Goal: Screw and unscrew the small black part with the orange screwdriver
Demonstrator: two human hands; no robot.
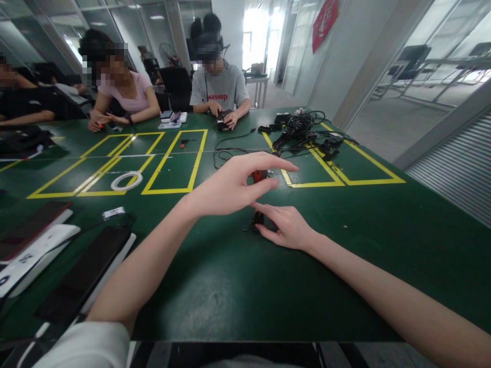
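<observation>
My left hand (pixel 226 184) hovers over the table with the index finger and thumb stretched out and apart, holding nothing. Just behind those fingertips stands a small red piece (pixel 260 176), partly hidden by the hand, so its kind does not show. Below it, my right hand (pixel 287 225) rests low by the tabletop, thumb and index finger closed on a small black round part (pixel 258 218). Whether the red piece and the black part are joined is hidden by my fingers. A tiny dark bit (pixel 245 230) lies left of the black part.
Yellow tape outlines (pixel 169 191) mark the green table (pixel 307 301). A white tape roll (pixel 127 180) and a small red-and-black tool (pixel 184 144) lie beyond my left arm. Black cables (pixel 301 128) heap at the back right. Phones (pixel 86 271) sit left. Several people sit opposite.
</observation>
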